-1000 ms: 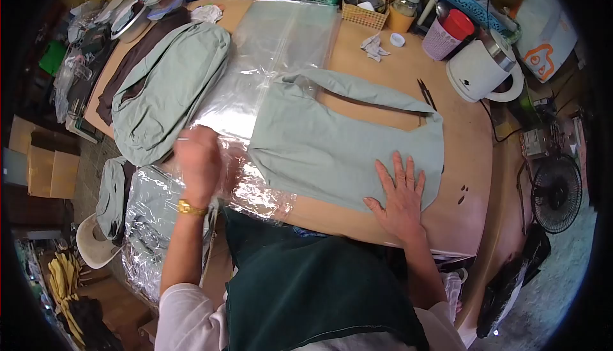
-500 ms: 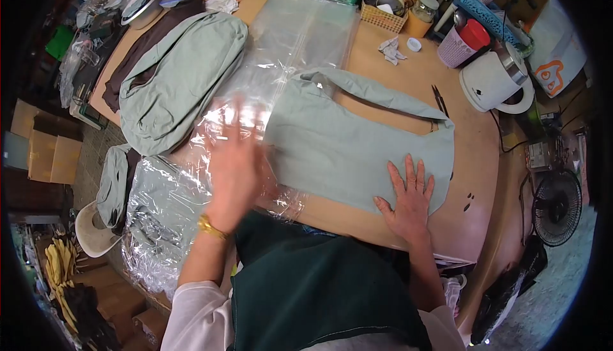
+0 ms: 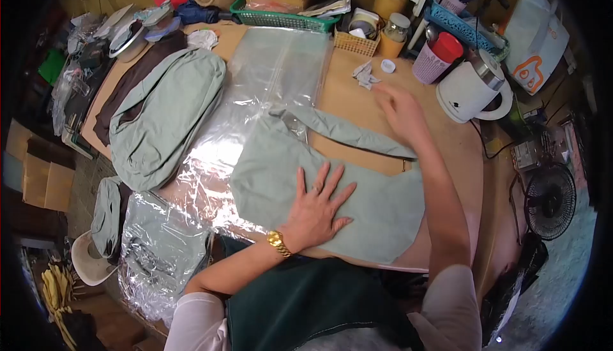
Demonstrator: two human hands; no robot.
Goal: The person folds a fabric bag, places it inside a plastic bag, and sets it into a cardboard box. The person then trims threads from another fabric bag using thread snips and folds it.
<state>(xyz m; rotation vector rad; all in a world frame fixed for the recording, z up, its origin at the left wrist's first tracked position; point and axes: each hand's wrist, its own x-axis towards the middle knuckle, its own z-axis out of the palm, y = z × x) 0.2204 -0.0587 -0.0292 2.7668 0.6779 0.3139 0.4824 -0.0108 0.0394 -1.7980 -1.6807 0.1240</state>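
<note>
A pale grey-green garment (image 3: 377,204) lies flat on the table, one sleeve (image 3: 354,135) stretched along its far side. My left hand (image 3: 319,207), with a gold watch at the wrist, rests palm down on the fabric with its fingers spread. Beyond the sleeve, my right hand (image 3: 401,115) is above the bare tabletop with its fingers loosely extended. Its fingertips are close to a crumpled white scrap (image 3: 365,75), and I see nothing held in it. Clear plastic sheeting (image 3: 274,70) spreads to the left of the garment and partly beneath it.
More grey-green fabric (image 3: 166,115) is heaped at the left. A plastic-wrapped garment (image 3: 159,242) hangs at the near left edge. Along the back are a green basket (image 3: 281,22), a small yellow basket (image 3: 356,43) and a jar (image 3: 396,29). A white kettle (image 3: 466,92) stands at right.
My left hand has moved from over the plastic onto the garment. My right hand has lifted off the garment and reached to the far side. The camera view has shifted.
</note>
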